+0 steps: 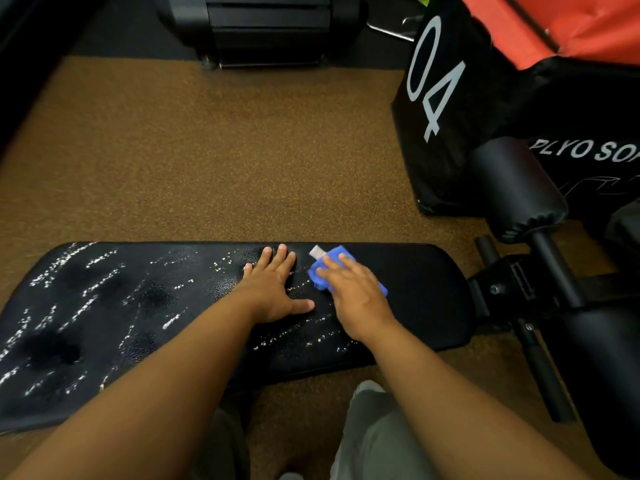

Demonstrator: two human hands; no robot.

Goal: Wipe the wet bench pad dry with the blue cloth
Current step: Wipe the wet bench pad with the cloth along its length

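Observation:
A long black bench pad (422,289) lies across the lower half of the view, speckled with white water drops over its left and middle parts. Its right end looks dry. A folded blue cloth (327,268) with a pale tag lies on the pad near its far edge. My right hand (356,296) presses flat on top of the cloth, fingers spread. My left hand (273,289) rests palm down on the pad just left of the cloth, fingers apart, holding nothing.
Black foam rollers (516,188) and the bench's metal frame (540,344) stand at the right. A black plyo box marked 04 (446,109) sits behind them, with an orange one on top. A black machine base (263,29) is at the far end of the brown floor.

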